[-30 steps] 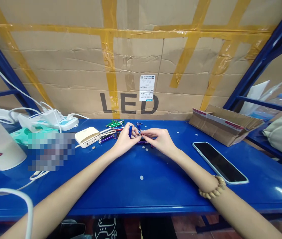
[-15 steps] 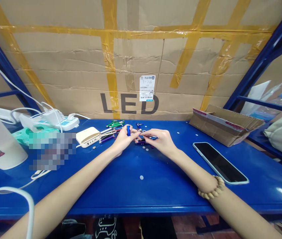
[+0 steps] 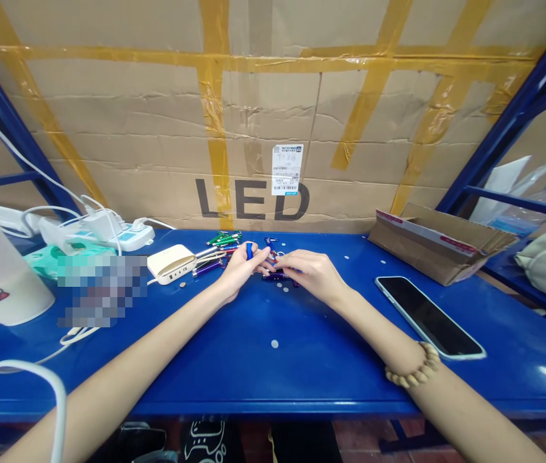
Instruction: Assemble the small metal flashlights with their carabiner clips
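Note:
My left hand [image 3: 241, 270] is closed around a small blue metal tube [image 3: 249, 251], whose end sticks up between thumb and fingers. Close beside it, my right hand [image 3: 315, 270] has its thumb and fingertips pinched together. Whatever those fingertips hold is too small to make out. Behind and under the hands lie several slim shiny tubes: green ones [image 3: 224, 239] at the back, a purple one [image 3: 208, 268] at the left, and a dark purple one [image 3: 273, 276] partly hidden by my right hand. Another blue piece [image 3: 271, 240] lies behind the fingers.
A cream power bank [image 3: 172, 262] with a cable lies left, near a power strip [image 3: 135, 238] and a white cup [image 3: 7, 283]. On the right are a phone [image 3: 429, 316] and an open cardboard box [image 3: 441, 247]. Small round discs [image 3: 274, 344] dot the blue table [image 3: 234, 379].
My left thumb has lifted and my right fingertips have come slightly away from the left hand's fingers. The blue tube stays in my left hand. The view has shifted slightly.

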{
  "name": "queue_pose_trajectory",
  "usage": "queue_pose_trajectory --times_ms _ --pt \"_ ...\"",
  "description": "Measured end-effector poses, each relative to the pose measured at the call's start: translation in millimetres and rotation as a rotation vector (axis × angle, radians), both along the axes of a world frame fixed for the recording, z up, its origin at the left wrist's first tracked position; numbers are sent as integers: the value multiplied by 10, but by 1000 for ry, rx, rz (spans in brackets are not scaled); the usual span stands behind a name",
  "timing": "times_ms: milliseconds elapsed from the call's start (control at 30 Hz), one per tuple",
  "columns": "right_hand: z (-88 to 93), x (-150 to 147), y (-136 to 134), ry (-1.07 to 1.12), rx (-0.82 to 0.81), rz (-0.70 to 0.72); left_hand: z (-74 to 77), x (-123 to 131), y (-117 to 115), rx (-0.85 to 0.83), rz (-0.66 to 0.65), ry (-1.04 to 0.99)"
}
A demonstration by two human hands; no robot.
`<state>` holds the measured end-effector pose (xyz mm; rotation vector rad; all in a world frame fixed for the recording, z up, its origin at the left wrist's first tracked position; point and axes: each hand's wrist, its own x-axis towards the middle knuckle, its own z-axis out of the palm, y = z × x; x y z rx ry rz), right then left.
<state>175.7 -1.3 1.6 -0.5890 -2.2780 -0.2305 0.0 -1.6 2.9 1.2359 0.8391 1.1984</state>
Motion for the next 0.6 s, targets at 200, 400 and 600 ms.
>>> queue_pose_trajectory --times_ms 200,400,600 --pt "28 10 -6 -37 46 -24 6 -5 3 -26 -14 -64" --pt "36 -57 -58 114 -125 -98 -8 11 -10 66 -21 -88" --pt "-3 -75 -49 190 -163 -88 -27 30 -26 87 -24 -77"
